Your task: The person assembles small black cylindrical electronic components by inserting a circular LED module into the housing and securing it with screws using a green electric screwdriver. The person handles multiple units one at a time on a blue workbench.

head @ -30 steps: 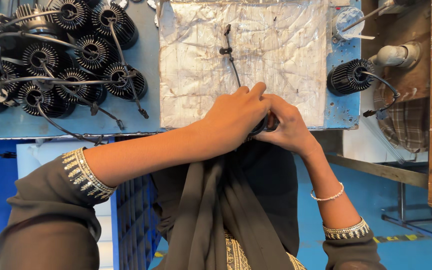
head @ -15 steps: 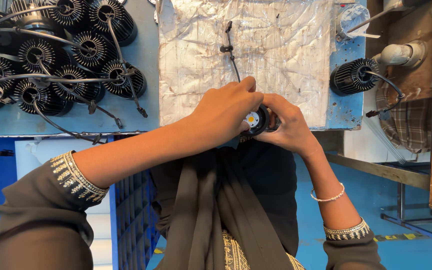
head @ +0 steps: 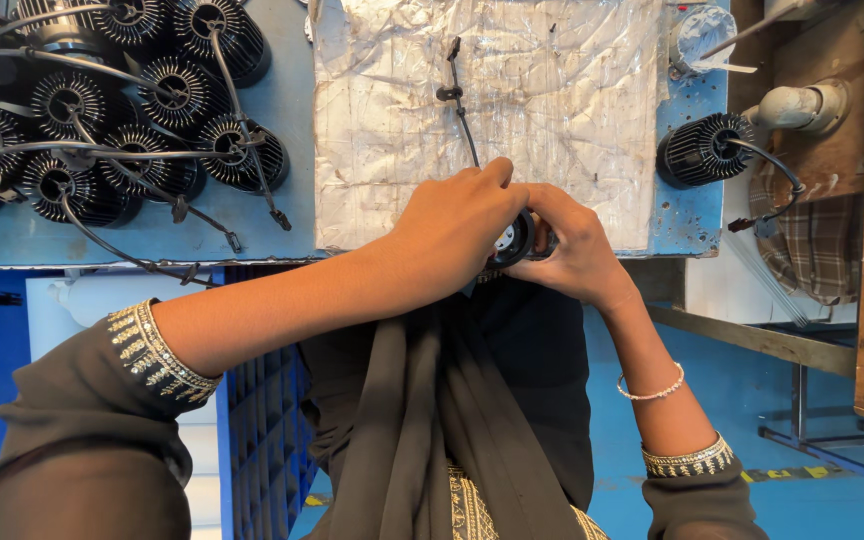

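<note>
- We see our left hand (head: 452,235) and right hand (head: 577,250) meeting at the near edge of the blue tabletop (head: 292,225), just over the front border of the crinkled foil sheet (head: 552,110).
- Between them sits a small black finned lamp body (head: 514,240); only a sliver shows, with a pale round face turned partly toward us. It lies right in the gap between the two palms, held off the tabletop as far as we can tell.
- Our left fingers (head: 487,180) are curled closed over its top and left side; our right fingers (head: 550,200) wrap the right side, thumb tucked in. Both hands are closed on it, and neither is clearly nearer.
- Its axis seems to run roughly left to right, from one palm to the other, though our hands hide most of it.
- A thin black cable (head: 460,110) runs from the piece away across the foil.
- A cluster of like black finned bodies (head: 132,110) with leads lies well apart to the left; a single one (head: 702,150) rests to the right, near a grey pipe fitting (head: 797,105).
</note>
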